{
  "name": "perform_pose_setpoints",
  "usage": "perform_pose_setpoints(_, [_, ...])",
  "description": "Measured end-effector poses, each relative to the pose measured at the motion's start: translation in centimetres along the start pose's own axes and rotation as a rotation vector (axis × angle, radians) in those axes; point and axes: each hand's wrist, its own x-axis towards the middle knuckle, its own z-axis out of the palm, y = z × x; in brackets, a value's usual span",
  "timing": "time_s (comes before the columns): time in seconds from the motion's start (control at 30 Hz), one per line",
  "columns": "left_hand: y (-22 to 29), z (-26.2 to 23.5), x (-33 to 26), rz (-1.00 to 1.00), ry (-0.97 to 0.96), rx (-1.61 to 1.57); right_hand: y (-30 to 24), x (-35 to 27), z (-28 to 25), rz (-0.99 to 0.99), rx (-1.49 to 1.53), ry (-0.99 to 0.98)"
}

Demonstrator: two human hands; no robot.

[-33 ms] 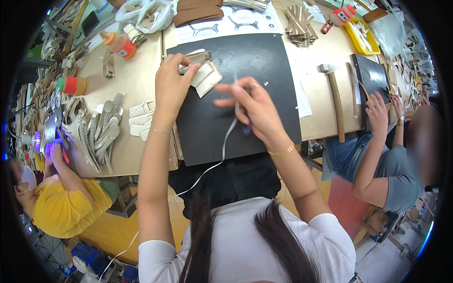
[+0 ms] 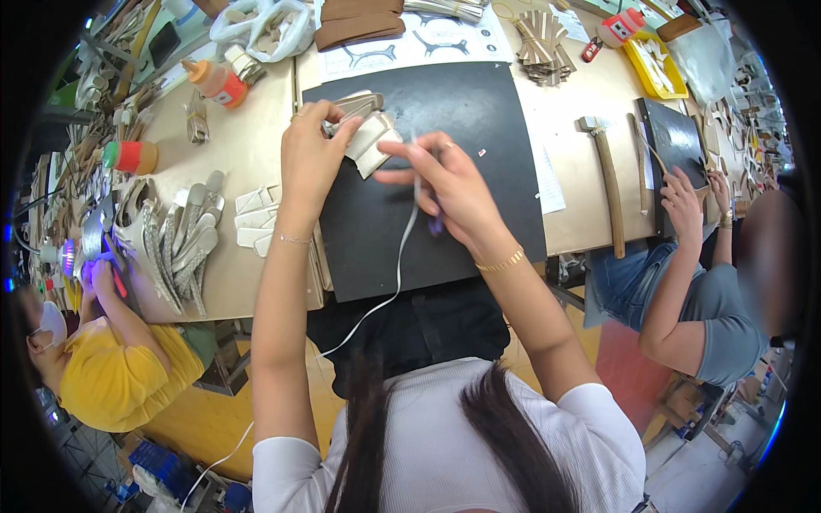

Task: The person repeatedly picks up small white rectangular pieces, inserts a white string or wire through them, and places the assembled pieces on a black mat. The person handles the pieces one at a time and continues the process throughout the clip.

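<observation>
Landmark: black mat [image 2: 479,111] lying flat on the tan workbench [image 2: 256,162].

Left hand [image 2: 312,158] over the mat's upper left corner, fingers closed in a grip on a stack of pale beige strap pieces [image 2: 368,128]. The pieces sit above that corner, tilted.

Right hand [image 2: 449,188] over the mat's middle, just right of the pieces. Thumb and forefinger pinched on a white cord [image 2: 398,265]; the other fingers curl round a small dark tool, too hidden to identify. The cord runs from the hand down across the mat's lower edge and off the bench.

Left of the mat: orange glue bottle with white cap [image 2: 218,81], a squat orange pot with green lid [image 2: 130,156], and a fan of grey-white cut pieces [image 2: 184,244].

Above the mat: white paper sheet with dark outline drawings [image 2: 410,43] and folded brown material [image 2: 355,21].

Right of the mat: wooden-handled hammer [image 2: 603,179], a yellow tray [image 2: 654,64], a small red bottle [image 2: 620,26], a second black mat [image 2: 676,141].

Another person's hand [image 2: 684,201] rests at the second mat's lower edge.
</observation>
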Motion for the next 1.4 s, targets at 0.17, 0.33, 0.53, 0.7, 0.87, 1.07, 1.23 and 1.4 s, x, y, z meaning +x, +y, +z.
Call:
perform_pose_setpoints(0.17, [-1.1, -0.5, 0.5, -0.214, -0.060, -0.213, 1.0, 3.9, 1.1, 0.117, 0.062, 0.036])
perform_pose_setpoints(0.33, [-2.1, -3.3, 1.5, -0.301, -0.107, -0.667, 0.9, 4.3, 0.7, 0.107, 0.065, 0.018])
perform_pose_setpoints(0.53, [0.4, -5.5, -2.0, -0.337, -0.171, -0.833, -0.5, 2.3, -0.9, 0.005, 0.094, -0.022])
perform_pose_setpoints(0.7, [1.0, -2.0, -2.1, -0.389, -0.107, -0.693, -1.1, 0.8, -1.9, -0.031, -0.025, 0.103])
perform_pose_setpoints(0.87, [0.7, 1.1, -1.2, -0.406, -0.148, -0.590, -0.8, 2.0, -1.2, 0.019, -0.056, 0.054])
perform_pose_setpoints(1.07, [0.5, 0.6, -1.4, -0.416, -0.126, -0.563, -0.8, 3.8, -0.7, 0.117, -0.053, 0.101])
perform_pose_setpoints(1.23, [0.4, -2.3, -3.3, -0.396, -0.041, -0.771, -0.5, 3.3, -0.8, 0.125, -0.084, 0.057])
perform_pose_setpoints(1.4, [1.2, -2.5, -7.8, -0.344, -0.104, -0.694, -3.3, -0.4, -2.5, 0.135, -0.182, -0.088])
